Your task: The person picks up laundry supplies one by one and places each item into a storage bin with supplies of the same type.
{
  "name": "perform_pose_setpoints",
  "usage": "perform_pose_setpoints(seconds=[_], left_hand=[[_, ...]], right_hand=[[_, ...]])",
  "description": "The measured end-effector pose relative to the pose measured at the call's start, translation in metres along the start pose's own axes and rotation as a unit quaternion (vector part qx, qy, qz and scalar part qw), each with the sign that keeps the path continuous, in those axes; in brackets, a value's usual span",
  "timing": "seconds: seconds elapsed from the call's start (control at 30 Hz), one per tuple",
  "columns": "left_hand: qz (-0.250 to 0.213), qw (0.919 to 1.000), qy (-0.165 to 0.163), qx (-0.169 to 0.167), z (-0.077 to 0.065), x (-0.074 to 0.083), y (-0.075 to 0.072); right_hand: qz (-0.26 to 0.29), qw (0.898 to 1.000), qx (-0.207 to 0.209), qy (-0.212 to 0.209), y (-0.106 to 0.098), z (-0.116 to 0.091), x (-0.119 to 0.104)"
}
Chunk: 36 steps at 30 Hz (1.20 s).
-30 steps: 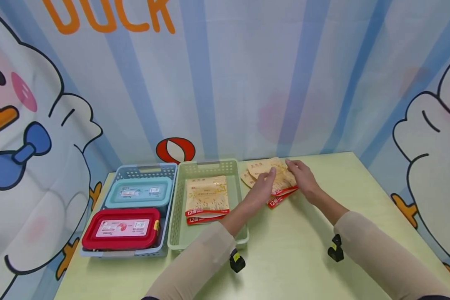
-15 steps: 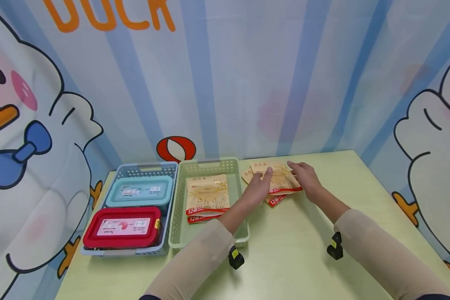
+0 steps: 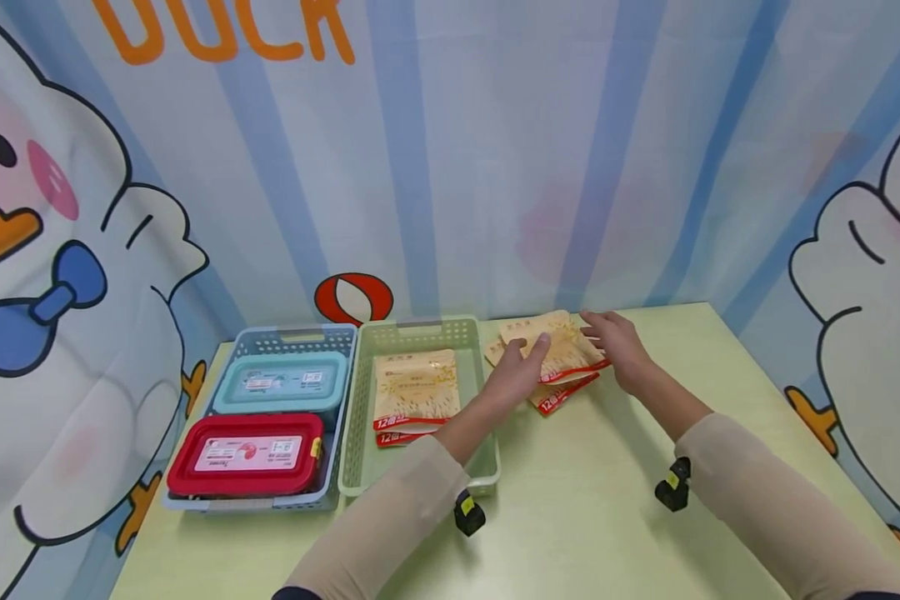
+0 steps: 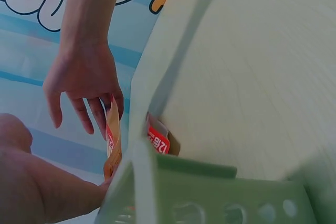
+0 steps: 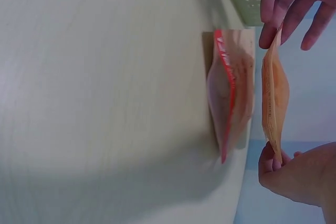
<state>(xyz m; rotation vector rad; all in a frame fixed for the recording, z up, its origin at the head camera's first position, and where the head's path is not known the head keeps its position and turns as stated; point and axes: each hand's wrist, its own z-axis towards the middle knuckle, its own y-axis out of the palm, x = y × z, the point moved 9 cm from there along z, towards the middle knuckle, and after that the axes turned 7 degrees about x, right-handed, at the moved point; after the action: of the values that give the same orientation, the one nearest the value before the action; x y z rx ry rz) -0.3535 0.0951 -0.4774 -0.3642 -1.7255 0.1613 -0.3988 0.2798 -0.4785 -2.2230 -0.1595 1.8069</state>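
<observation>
My left hand (image 3: 515, 375) and right hand (image 3: 621, 343) hold a beige pouch (image 3: 570, 348) with a red printed bottom band between them. Its left edge is pinched by the left hand, whose thumb sticks up over the front. At the opposite edge, the right hand pinches it, its other fingers spread. In the right wrist view the pouch (image 5: 275, 95) stands on edge, raised above a second, similar pouch (image 5: 231, 93) that lies on the table. In the head view this lower pouch (image 3: 558, 396) is mostly covered by the held one.
A green basket (image 3: 347, 450) left of the hands contains stacked beige pouches (image 3: 416, 387). Against its left side stands a blue basket (image 3: 270, 505) with a teal-lidded box (image 3: 281, 383) and a red-lidded box (image 3: 245, 454). A printed curtain (image 3: 495, 167) hangs behind the table.
The held pouch has shifted slightly right and turned, its upper edge rising since half a second ago. The right hand has moved a little right with it. Both baskets stay put.
</observation>
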Motion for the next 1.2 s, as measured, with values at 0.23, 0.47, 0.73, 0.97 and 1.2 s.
perform_pose_setpoints(seconds=[0.23,0.47,0.73,0.97,1.2], left_hand=[[0.007,0.9990,0.045,-0.002,0.000,0.014,-0.008],[0.010,0.9971,0.075,0.010,-0.001,0.025,-0.019],[0.022,0.9955,0.092,0.005,-0.005,0.035,-0.032],[0.033,0.9932,0.111,-0.007,-0.009,0.039,-0.037],[0.056,0.9895,0.133,-0.002,-0.011,0.044,-0.043]], right_hand=[[0.020,1.000,0.007,-0.012,-0.004,-0.002,-0.019],[0.018,0.999,0.002,-0.034,-0.006,-0.005,-0.034],[0.017,0.999,-0.004,-0.044,-0.004,-0.011,-0.043],[0.016,0.999,0.000,-0.051,-0.002,-0.015,-0.051],[0.013,0.998,-0.008,-0.060,0.001,-0.020,-0.058]])
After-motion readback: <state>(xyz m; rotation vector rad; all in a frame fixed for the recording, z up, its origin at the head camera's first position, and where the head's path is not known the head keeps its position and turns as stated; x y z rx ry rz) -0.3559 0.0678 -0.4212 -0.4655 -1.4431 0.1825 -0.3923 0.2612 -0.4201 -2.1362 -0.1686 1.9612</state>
